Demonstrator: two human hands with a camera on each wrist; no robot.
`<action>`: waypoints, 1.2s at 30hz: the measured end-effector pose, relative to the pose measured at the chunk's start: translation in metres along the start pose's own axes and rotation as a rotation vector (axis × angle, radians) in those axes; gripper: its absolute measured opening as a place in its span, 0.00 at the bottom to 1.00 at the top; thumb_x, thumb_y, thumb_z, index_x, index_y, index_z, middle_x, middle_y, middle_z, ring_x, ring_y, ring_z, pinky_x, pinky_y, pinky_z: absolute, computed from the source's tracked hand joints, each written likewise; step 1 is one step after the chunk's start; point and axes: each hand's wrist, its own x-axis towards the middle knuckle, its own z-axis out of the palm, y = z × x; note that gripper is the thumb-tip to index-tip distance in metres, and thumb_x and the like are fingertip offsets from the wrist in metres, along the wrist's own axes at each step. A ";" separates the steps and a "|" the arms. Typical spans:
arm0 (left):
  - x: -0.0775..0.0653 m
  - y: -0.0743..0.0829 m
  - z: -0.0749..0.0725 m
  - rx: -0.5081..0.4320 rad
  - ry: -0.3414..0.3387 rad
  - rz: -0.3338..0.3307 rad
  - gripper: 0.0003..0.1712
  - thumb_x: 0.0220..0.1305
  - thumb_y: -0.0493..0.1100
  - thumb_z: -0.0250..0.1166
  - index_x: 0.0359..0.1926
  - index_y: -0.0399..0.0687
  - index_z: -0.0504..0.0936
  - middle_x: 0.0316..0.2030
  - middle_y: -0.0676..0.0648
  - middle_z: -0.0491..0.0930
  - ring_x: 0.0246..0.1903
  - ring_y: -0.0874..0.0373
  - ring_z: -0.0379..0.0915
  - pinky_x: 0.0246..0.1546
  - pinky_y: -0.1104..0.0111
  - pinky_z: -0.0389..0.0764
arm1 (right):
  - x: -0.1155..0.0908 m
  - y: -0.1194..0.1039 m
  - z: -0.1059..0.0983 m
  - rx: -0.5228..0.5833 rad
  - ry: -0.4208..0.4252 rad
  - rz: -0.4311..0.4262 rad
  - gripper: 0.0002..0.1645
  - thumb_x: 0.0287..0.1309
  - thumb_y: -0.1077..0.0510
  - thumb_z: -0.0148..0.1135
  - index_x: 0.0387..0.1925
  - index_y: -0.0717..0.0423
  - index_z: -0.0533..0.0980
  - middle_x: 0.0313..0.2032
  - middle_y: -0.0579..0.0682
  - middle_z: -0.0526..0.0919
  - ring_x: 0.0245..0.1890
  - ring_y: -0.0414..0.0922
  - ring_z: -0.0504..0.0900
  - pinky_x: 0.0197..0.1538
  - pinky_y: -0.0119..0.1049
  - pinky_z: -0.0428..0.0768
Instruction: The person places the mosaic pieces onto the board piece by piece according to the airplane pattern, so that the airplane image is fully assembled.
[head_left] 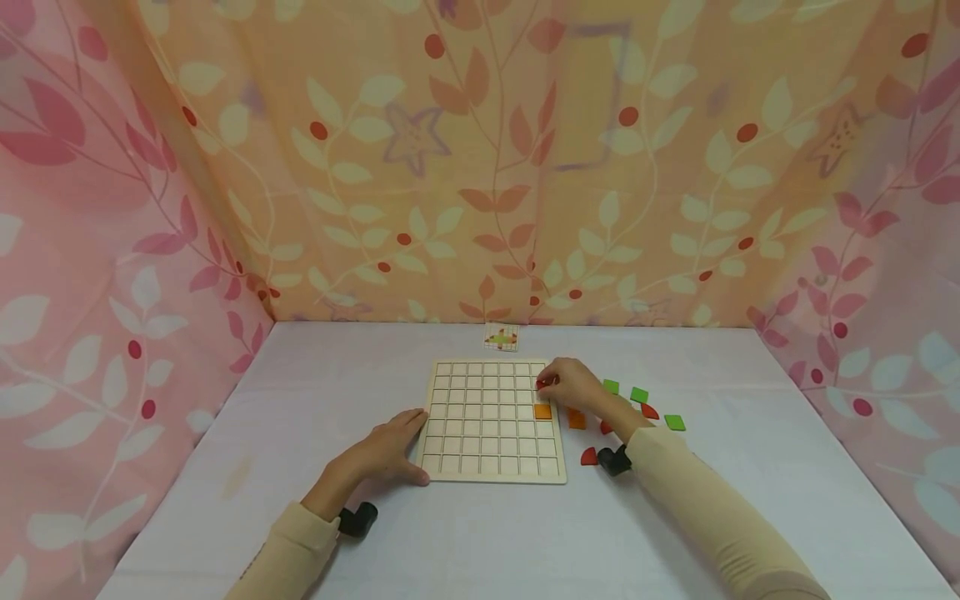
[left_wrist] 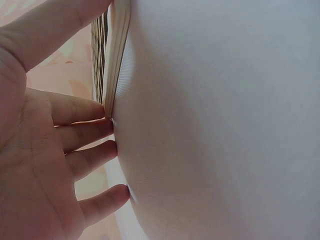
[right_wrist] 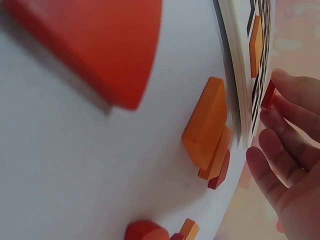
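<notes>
A pale wooden grid board (head_left: 480, 427) lies on the table. My left hand (head_left: 387, 448) rests at its left edge, fingers spread and the thumb by the near left corner; in the left wrist view fingertips touch the board's side and the cloth. Over the board's right column, my right hand (head_left: 573, 386) pinches a small red piece (right_wrist: 268, 95) between thumb and index finger. Just nearer to me, an orange square tile (head_left: 542, 412) sits in a cell of that same column. The other cells hold no tiles.
Right of the board are loose orange tiles (head_left: 576, 419), red quarter-round pieces (head_left: 588, 457) and green tiles (head_left: 675, 422), some partly hidden by the right arm. A small pattern card (head_left: 501, 337) lies beyond the board. Patterned curtains (head_left: 480, 167) enclose the white table.
</notes>
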 end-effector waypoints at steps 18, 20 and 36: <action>-0.001 -0.001 0.002 0.001 0.006 0.003 0.62 0.42 0.54 0.80 0.73 0.36 0.58 0.73 0.37 0.57 0.73 0.42 0.52 0.69 0.44 0.59 | 0.000 -0.003 0.006 -0.070 -0.012 -0.067 0.14 0.54 0.55 0.71 0.41 0.58 0.86 0.34 0.47 0.83 0.36 0.42 0.76 0.49 0.42 0.77; 0.000 -0.001 0.002 -0.001 0.009 0.003 0.62 0.42 0.53 0.80 0.73 0.36 0.58 0.73 0.37 0.57 0.73 0.41 0.52 0.69 0.44 0.59 | 0.000 -0.002 0.007 -0.069 -0.012 -0.066 0.14 0.54 0.55 0.71 0.41 0.58 0.86 0.34 0.47 0.82 0.35 0.42 0.75 0.48 0.41 0.77; 0.000 0.000 0.001 0.007 0.003 0.004 0.62 0.43 0.53 0.80 0.73 0.35 0.57 0.73 0.36 0.57 0.74 0.41 0.51 0.69 0.44 0.59 | 0.001 -0.001 0.008 -0.086 -0.014 -0.076 0.12 0.55 0.56 0.70 0.39 0.58 0.86 0.33 0.47 0.83 0.35 0.42 0.76 0.49 0.42 0.78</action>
